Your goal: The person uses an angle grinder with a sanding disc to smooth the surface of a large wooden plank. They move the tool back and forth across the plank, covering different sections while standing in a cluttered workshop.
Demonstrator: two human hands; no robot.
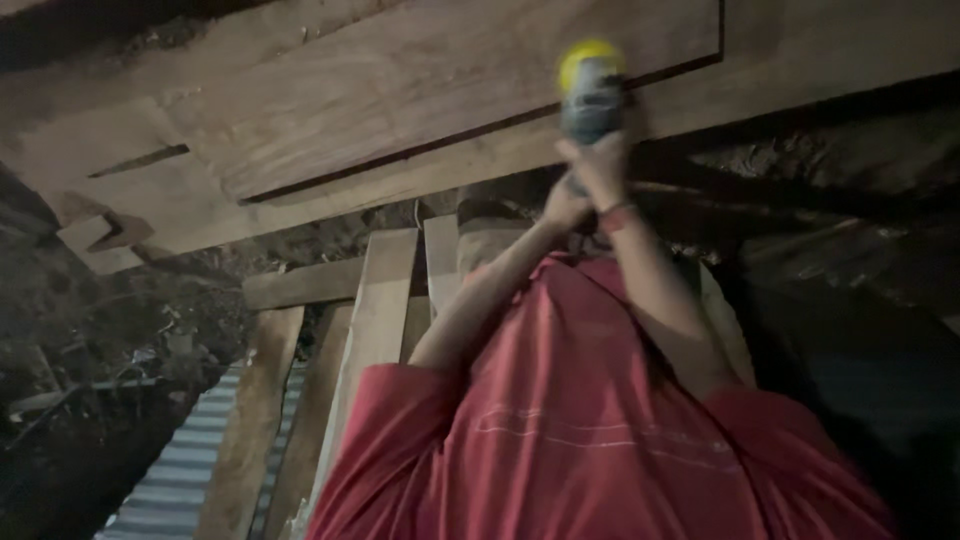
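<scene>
right hand [603,165]: fingers wrapped round grey power tool with yellow cap [592,95] | left hand [566,207]: just behind, closed on its tail end, blurred | tool: long axis pointing away from both hands, nose on broad brown wooden plank [400,90], near plank's far edge

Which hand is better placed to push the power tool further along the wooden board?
Probably the right hand. It wraps around the body of the power tool, just below its yellow cap, against the wooden board. The left hand sits lower, at the rear; its grip is too blurred to judge.
</scene>
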